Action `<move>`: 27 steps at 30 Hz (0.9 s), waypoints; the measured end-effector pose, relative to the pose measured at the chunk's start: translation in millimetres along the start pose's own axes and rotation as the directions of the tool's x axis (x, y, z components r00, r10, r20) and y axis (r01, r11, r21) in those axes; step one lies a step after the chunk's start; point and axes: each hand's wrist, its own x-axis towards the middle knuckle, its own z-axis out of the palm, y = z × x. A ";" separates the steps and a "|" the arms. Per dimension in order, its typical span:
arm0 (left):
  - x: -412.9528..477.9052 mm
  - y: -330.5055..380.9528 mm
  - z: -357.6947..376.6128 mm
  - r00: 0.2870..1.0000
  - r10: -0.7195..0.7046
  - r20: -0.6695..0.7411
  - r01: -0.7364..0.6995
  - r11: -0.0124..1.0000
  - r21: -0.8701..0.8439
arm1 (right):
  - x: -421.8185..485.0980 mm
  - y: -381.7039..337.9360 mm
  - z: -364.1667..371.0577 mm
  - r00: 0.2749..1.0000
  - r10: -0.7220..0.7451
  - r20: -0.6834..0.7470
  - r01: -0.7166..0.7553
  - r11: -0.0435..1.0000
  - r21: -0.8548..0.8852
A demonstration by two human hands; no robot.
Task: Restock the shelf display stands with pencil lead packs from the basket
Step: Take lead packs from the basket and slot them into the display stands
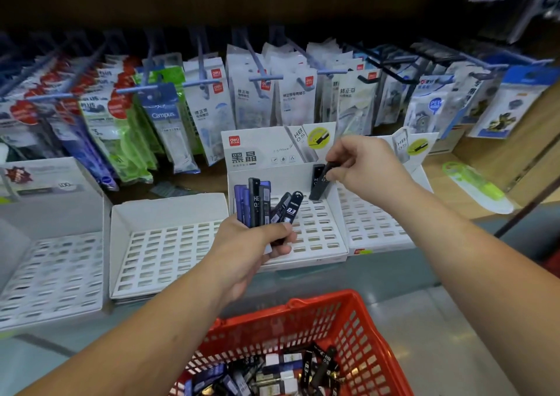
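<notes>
A stationery shop: packaged goods (209, 107) hang on pegs (265, 77).

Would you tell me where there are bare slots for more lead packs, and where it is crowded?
The slotted stand left of the left hand is bare; so is the rightmost stand beyond the right hand. Crowded: middle stand's back-right corner, the basket.

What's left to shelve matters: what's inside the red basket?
Loose black, blue and white pencil lead packs piled in the red basket. Anything underneath is covered; the picture's edge cuts off the near part.
</notes>
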 end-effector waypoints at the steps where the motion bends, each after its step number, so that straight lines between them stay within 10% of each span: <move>1: 0.0 -0.4 0.0 1.000 -0.001 -0.001 0.001 1.000 -0.004 | -0.1 0.1 -0.2 1.000 0.001 -0.011 -0.001 1.000 0.001; 18: -2.9 1.4 7.2 1.000 0.026 -0.001 -0.026 0.998 -0.054 | -6.6 6.1 18.0 0.986 -0.167 -0.025 0.155 0.954 -0.255; 27: -5.6 10.8 34.3 0.999 0.029 0.019 -0.026 0.988 -0.150 | -23.4 -11.3 -4.7 0.924 0.095 0.370 -0.300 0.781 0.548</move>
